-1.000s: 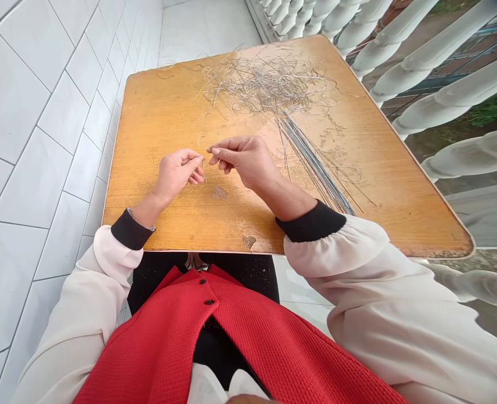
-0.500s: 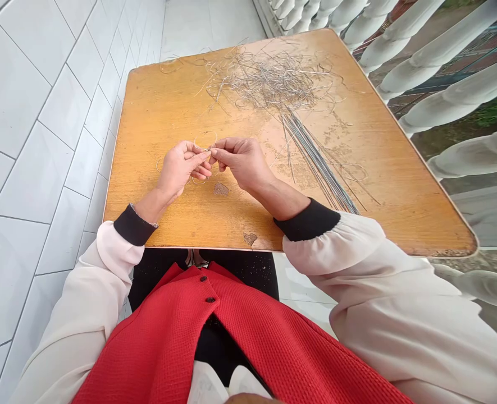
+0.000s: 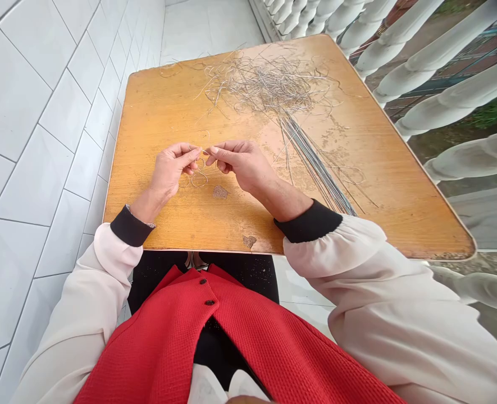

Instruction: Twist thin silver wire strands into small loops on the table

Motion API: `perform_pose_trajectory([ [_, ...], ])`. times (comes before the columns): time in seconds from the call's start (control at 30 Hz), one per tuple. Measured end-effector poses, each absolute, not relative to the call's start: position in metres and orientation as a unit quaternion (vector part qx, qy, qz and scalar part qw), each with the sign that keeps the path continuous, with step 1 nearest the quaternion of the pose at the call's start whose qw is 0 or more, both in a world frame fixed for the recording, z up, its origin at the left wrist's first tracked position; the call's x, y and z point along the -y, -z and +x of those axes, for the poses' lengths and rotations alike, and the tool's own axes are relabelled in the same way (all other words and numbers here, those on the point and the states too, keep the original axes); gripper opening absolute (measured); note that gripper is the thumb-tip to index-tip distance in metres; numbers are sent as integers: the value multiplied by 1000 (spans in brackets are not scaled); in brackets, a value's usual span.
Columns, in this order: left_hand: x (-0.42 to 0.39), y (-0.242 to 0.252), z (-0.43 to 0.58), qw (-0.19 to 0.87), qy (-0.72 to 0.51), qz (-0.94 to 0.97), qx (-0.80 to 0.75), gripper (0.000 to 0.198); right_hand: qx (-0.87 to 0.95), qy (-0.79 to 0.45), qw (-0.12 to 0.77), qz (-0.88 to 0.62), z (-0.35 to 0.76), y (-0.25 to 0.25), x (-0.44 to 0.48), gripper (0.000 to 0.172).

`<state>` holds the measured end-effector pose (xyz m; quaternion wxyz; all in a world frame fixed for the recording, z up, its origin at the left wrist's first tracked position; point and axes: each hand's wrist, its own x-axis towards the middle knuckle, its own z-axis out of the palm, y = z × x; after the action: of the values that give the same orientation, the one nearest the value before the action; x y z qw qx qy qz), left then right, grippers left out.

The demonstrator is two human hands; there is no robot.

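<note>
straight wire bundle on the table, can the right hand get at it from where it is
Probably yes: the right hand lies close beside the straight wire bundle with nothing between them, though it would have to release the thin wire it pinches.

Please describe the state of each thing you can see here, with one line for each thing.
Left hand: fingers pinched on the wire
Right hand: fingertips pinched on the wire, beside the left hand
Bent wire: curved into loops, held between the hands
Tangled wire pile: loose and knotted
Straight wire bundle: lying flat, slightly fanned
Wooden table top: worn, with chipped patches
</note>
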<state>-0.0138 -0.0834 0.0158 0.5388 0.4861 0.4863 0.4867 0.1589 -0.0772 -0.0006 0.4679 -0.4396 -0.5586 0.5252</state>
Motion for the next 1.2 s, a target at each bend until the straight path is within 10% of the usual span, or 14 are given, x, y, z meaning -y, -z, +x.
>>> perform_pose_trajectory([
  [1.2, 79, -3, -16, 621, -513, 428, -409, 20, 457, -628, 509, -372, 151, 18, 83, 12],
])
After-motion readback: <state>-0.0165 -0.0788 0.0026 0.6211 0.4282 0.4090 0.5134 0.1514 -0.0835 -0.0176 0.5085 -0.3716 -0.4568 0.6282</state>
